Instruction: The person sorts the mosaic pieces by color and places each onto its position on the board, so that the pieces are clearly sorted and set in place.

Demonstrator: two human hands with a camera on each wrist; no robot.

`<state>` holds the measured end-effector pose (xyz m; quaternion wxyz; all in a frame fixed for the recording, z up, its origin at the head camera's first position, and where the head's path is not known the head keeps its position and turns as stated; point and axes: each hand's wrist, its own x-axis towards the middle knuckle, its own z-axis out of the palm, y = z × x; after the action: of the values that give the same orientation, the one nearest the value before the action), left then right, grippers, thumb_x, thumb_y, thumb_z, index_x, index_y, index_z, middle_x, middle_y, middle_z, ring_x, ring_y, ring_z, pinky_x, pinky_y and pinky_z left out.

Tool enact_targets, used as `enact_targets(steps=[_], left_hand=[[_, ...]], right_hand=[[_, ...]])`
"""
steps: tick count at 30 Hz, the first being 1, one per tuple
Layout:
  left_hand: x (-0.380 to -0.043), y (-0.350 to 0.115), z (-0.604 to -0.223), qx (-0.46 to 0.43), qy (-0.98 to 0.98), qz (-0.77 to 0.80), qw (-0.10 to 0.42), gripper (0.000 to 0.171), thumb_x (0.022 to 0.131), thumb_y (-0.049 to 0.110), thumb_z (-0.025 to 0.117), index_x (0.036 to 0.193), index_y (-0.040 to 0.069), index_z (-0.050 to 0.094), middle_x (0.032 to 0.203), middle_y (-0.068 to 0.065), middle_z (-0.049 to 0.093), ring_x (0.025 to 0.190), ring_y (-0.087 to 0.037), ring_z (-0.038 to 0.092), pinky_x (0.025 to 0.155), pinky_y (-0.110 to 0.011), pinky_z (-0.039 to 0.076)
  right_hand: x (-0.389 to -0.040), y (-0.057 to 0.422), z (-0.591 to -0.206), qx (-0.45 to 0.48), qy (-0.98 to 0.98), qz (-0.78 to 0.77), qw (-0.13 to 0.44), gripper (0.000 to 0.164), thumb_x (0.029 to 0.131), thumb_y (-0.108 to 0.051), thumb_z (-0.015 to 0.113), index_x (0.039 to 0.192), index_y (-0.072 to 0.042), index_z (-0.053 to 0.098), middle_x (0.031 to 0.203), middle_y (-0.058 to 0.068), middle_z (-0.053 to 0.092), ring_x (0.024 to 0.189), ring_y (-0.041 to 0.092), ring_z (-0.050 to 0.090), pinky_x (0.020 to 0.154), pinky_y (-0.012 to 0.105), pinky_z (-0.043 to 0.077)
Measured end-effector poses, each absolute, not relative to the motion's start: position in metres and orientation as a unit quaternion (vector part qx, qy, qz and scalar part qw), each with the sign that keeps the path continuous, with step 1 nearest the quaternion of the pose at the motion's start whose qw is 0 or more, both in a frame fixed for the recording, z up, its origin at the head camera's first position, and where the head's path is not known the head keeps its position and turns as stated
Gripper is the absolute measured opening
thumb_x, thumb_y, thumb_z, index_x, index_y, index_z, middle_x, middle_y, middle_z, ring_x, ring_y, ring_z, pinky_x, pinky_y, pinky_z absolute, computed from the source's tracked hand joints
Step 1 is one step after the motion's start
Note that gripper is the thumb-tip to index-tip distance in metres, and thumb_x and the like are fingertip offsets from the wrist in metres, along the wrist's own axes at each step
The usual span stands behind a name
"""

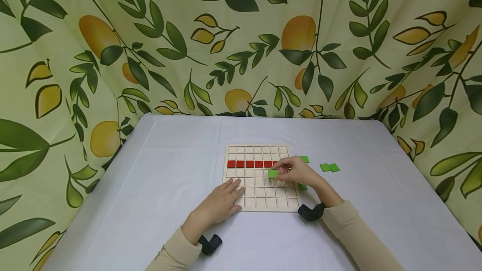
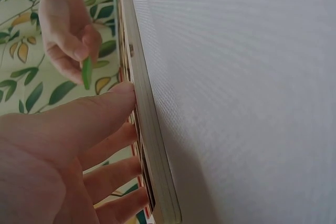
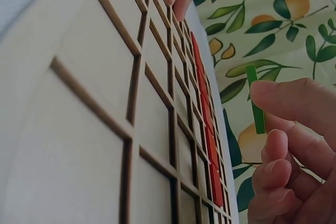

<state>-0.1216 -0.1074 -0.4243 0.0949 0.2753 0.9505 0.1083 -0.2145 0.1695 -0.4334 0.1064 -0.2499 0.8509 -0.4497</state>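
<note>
A wooden grid board (image 1: 260, 203) lies on the table, a row of red square tiles (image 1: 249, 164) set across its upper part. My right hand (image 1: 297, 170) pinches a green square tile (image 1: 273, 173) by its edge, over the cells just below the red row. In the right wrist view this green tile (image 3: 255, 99) stands on edge between thumb and fingers, clear of the board. My left hand (image 1: 222, 202) rests with spread fingers on the board's lower left corner. The left wrist view shows its thumb (image 2: 113, 100) at the board's edge (image 2: 149, 124).
Two loose green tiles (image 1: 329, 167) lie right of the board on the white cloth (image 1: 180, 158). More green tiles (image 1: 304, 159) show at the board's right edge, partly behind my right hand. A leaf-and-fruit patterned curtain (image 1: 241, 53) hangs behind the table and along both sides.
</note>
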Motion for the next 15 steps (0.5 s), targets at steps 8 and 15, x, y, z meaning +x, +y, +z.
enact_targets(steps=[8,15], left_hand=[[-0.122,-0.109,-0.421,0.282,0.95,0.09,0.1,0.052,0.094,0.03,0.06,0.14,0.009,0.05,0.154,-0.013,0.04,0.144,-0.033,0.038,0.115,-0.047,0.039],[-0.125,-0.112,-0.422,0.293,0.948,0.083,0.095,0.051,0.093,0.031,0.062,0.138,0.008,0.053,0.151,-0.013,0.044,0.142,-0.032,0.041,0.114,-0.045,0.041]], right_hand=[[-0.22,0.155,-0.434,-0.242,0.848,-0.457,0.115,0.026,0.075,-0.006,0.078,0.098,0.003,0.072,0.071,0.0,0.057,0.064,0.003,0.048,0.059,0.015,0.043],[-0.223,0.142,-0.437,-0.236,0.845,-0.464,0.121,0.026,0.074,-0.004,0.079,0.098,0.004,0.072,0.072,0.003,0.057,0.064,0.003,0.047,0.058,0.013,0.042]])
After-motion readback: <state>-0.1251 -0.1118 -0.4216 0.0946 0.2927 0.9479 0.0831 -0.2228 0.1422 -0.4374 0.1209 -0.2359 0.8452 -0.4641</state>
